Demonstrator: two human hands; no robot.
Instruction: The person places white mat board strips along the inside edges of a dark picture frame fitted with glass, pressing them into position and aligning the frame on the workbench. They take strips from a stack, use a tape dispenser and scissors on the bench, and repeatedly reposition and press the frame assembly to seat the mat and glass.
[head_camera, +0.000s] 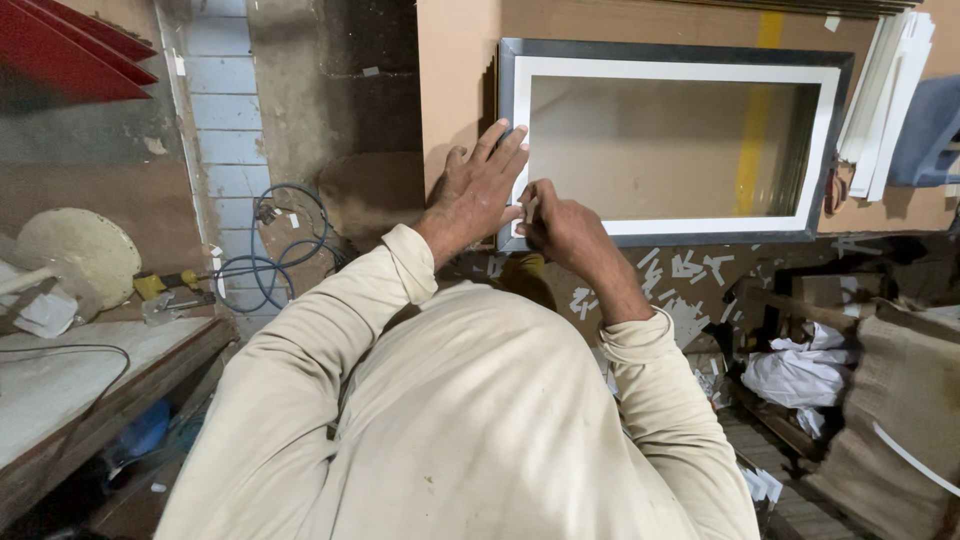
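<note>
Two hands meet at the lower-left corner of a rectangular picture frame with a dark grey outer moulding and a white inner border (672, 68). It lies flat on a brown board counter (455, 60), long sides running left to right, its centre open so the tan surface beneath shows through, crossed by a yellow stripe (752, 150).

Left hand (478, 190): palm down, fingers spread and flat over the frame's left edge and the board beside it. Grip not closed on anything; it pins the frame by weight.

Right hand (563, 225): fingertips bunched at the corner, pinching a small pale scrap, likely a strip of white tape or paper (527, 209). Too small to tell which, or whether it is stuck to the frame.

Doing this well, as I judge it: keep the left palm pressing flat so the frame cannot slide or pivot; work the strip with fingertips only, pulling low and along the moulding rather than upward, so the white border is not scuffed or lifted. Watch the corner joint, the weakest point under a sideways tug.

Frame condition: corners look square, white border clean and even, grey moulding matt, no visible chips from this view.

Around it: many short white offcut strips (690, 268) scattered along the near edge of the counter; a stack of white mouldings (893, 95) leaning at the right; a coiled blue cable (275, 255) on the floor to the left.
</note>
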